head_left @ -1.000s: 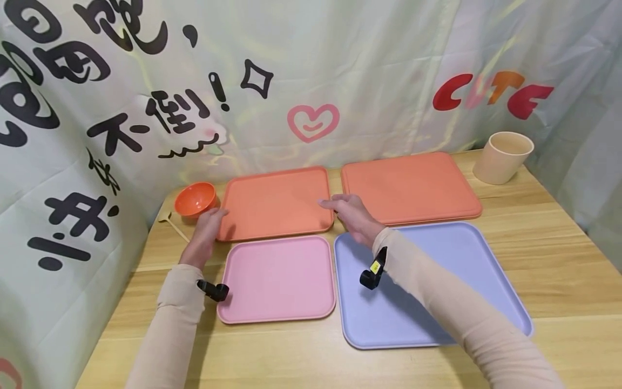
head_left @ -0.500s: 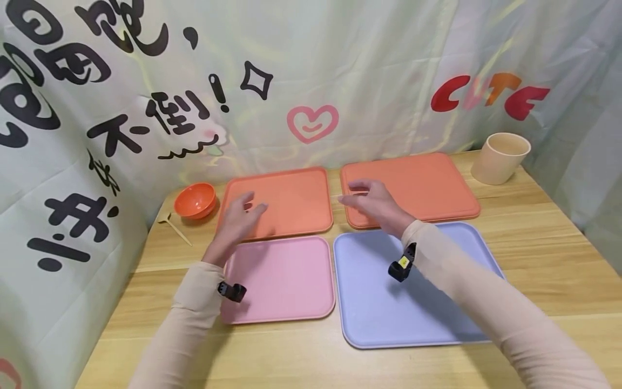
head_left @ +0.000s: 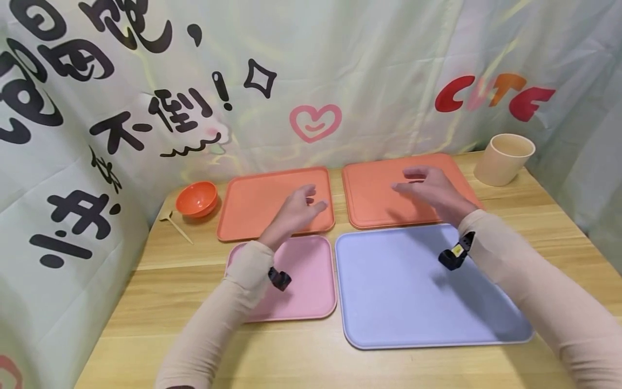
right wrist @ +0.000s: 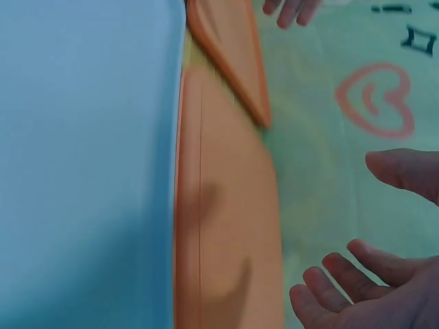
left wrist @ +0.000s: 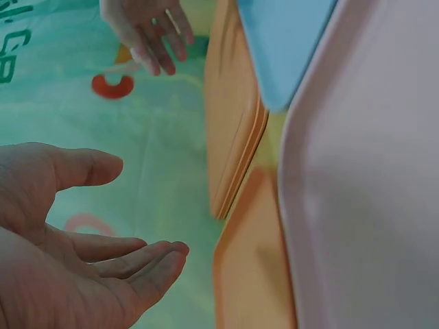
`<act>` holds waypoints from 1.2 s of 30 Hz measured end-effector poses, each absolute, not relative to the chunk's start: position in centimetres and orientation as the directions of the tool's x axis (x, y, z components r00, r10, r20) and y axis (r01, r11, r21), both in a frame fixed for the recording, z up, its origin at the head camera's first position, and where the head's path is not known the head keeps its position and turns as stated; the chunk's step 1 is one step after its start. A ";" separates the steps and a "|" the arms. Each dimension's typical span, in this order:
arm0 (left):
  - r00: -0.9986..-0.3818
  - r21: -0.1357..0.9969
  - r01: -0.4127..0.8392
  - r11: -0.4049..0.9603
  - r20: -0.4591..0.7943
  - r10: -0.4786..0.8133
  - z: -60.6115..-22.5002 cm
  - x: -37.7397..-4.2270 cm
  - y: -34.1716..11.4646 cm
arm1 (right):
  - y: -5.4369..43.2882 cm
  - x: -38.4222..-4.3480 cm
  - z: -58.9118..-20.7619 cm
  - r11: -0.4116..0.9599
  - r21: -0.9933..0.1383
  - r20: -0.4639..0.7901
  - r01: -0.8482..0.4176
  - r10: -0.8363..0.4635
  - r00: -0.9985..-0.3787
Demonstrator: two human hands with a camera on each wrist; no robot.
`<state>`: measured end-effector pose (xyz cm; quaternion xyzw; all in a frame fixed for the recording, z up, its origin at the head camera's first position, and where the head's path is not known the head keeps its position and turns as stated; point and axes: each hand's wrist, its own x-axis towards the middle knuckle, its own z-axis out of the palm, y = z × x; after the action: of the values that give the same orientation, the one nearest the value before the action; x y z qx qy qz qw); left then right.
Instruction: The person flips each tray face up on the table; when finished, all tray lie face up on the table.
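Observation:
My left hand (head_left: 293, 213) hovers over the front right part of the left orange tray (head_left: 262, 202), its fingers loosely bent and holding nothing. Over the right orange tray (head_left: 374, 189) hangs my right hand (head_left: 434, 192), also empty, thumb and fingers apart. In the left wrist view the left thumb and fingers (left wrist: 154, 274) stand well apart; the right wrist view shows the same of the right fingers (right wrist: 343, 281). The right orange tray looks stacked, with a doubled edge. Nearer me lie a pink tray (head_left: 311, 281), partly behind my left forearm, and a larger blue tray (head_left: 389, 292).
An orange bowl (head_left: 196, 199) stands at the back left, with a pale spoon (head_left: 177, 227) beside it. A beige cup (head_left: 502, 159) stands at the back right corner. A printed curtain (head_left: 369, 81) hangs behind the wooden table (head_left: 160, 292).
Both hands have moved right: the left from the left orange tray's left edge to above its right part, the right from that tray's right edge to above the right orange tray. The trays stay put.

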<state>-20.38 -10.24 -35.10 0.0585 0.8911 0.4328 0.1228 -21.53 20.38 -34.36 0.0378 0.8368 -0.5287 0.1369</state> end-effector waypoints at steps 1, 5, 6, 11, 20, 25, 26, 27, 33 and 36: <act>-0.959 0.788 -0.004 0.616 -0.177 0.220 -35.3 -20.6 -9.7 | 21.0 -21.7 -34.4 0.449 -0.869 -0.265 0.206 -0.072 -0.961; -0.945 0.801 -0.027 0.598 -0.216 0.247 -36.0 -21.4 -7.5 | 23.7 -22.2 -34.9 0.506 -0.837 -0.264 0.210 -0.035 -0.964; -0.942 0.804 -0.035 0.594 -0.224 0.248 -36.1 -21.6 -7.0 | 24.4 -22.3 -35.1 0.517 -0.830 -0.263 0.210 -0.030 -0.964; -0.931 0.836 -0.114 0.536 -0.278 0.236 -37.0 -22.4 -4.7 | 27.5 -22.9 -36.3 0.549 -0.802 -0.274 0.235 0.013 -0.962; -0.919 0.881 -0.208 0.426 -0.324 0.222 -38.7 -23.4 -1.9 | 30.6 -23.9 -38.3 0.552 -0.751 -0.342 0.362 0.144 -0.928; -0.920 0.883 -0.264 0.388 -0.351 0.173 -38.7 -23.6 -0.9 | 30.8 -24.3 -38.6 0.496 -0.778 -0.349 0.385 0.168 -0.922; -0.922 0.884 -0.276 0.378 -0.355 0.157 -38.7 -23.6 -0.7 | 30.7 -24.3 -38.6 0.484 -0.785 -0.348 0.387 0.172 -0.921; -0.923 0.885 -0.288 0.365 -0.359 0.142 -38.7 -23.7 -0.5 | 30.6 -24.4 -38.6 0.470 -0.793 -0.348 0.389 0.176 -0.921; -0.922 0.915 -0.346 0.208 -0.372 0.103 -38.7 -24.4 -0.3 | 30.2 -24.6 -38.8 0.403 -0.826 -0.344 0.395 0.194 -0.919; -0.918 0.917 -0.379 0.123 -0.389 0.073 -38.6 -24.7 -0.3 | 30.0 -24.7 -38.8 0.367 -0.838 -0.349 0.404 0.210 -0.913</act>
<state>-24.75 -0.32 -38.60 -0.1050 0.7290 0.6539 0.1730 -24.67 30.00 -38.81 0.1869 0.8218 -0.5304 0.0917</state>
